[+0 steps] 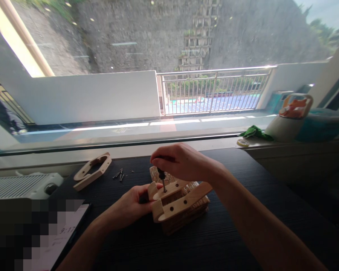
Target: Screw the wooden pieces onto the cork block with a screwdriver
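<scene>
My right hand is closed around the dark handle of a screwdriver. The screwdriver stands nearly upright, its tip down at a hole in a pale wooden part with several dark-looking holes. My left hand grips the left end of that wooden part, its fingertips partly hidden behind the wood. Beneath the wood lies a brown block with a shiny, crinkled wrapping. Whether a screw sits under the screwdriver's tip I cannot tell.
A second wooden piece, ring-shaped, lies at the back left of the dark table, with several loose screws beside it. A tablet-like device is at the left edge. A green cloth rests on the windowsill.
</scene>
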Demonstrator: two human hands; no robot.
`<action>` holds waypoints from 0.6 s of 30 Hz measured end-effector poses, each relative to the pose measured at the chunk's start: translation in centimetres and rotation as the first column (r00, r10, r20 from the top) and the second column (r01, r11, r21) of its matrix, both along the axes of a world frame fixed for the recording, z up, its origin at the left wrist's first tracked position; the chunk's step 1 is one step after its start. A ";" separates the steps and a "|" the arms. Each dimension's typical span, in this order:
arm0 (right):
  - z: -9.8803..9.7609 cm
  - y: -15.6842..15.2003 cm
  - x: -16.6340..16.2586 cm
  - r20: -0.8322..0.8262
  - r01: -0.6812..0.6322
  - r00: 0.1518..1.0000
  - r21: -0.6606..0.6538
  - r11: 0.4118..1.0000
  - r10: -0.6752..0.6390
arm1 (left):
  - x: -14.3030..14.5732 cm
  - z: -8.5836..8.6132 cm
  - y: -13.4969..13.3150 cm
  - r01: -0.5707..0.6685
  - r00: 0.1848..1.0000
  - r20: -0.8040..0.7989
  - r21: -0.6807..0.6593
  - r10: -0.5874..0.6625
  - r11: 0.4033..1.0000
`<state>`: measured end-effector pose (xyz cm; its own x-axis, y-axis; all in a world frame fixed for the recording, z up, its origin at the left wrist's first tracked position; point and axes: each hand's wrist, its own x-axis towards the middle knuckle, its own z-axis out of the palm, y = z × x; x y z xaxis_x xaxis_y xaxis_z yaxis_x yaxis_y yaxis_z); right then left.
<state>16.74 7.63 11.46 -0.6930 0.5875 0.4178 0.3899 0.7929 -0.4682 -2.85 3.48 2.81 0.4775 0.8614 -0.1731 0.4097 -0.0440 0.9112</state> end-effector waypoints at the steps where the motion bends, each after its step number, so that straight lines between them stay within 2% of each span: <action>1: 0.0 0.0 0.0 -0.003 -0.005 1.000 -0.004 1.000 0.005 | 0.0 0.1 0.0 0.005 1.000 0.007 0.002 -0.005 1.000; 9: -0.2 0.1 -0.2 -0.013 0.016 1.000 0.005 1.000 -0.016 | 0.1 0.3 -0.1 0.014 1.000 0.011 -0.001 -0.014 1.000; 15: 0.0 -0.6 -0.4 0.011 -0.052 0.999 -0.031 0.998 0.053 | 0.3 0.7 -0.3 0.005 1.000 -0.023 0.014 -0.005 1.000; 18: 0.1 -0.5 -0.3 -0.001 -0.033 0.999 -0.047 0.998 0.033 | 0.2 0.6 -0.3 0.015 1.000 -0.016 0.012 -0.015 1.000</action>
<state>16.49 7.11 11.51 -0.7126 0.5829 0.3904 0.3638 0.7828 -0.5049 -2.63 3.21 3.42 0.4873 0.8565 -0.1702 0.4238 -0.0616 0.9037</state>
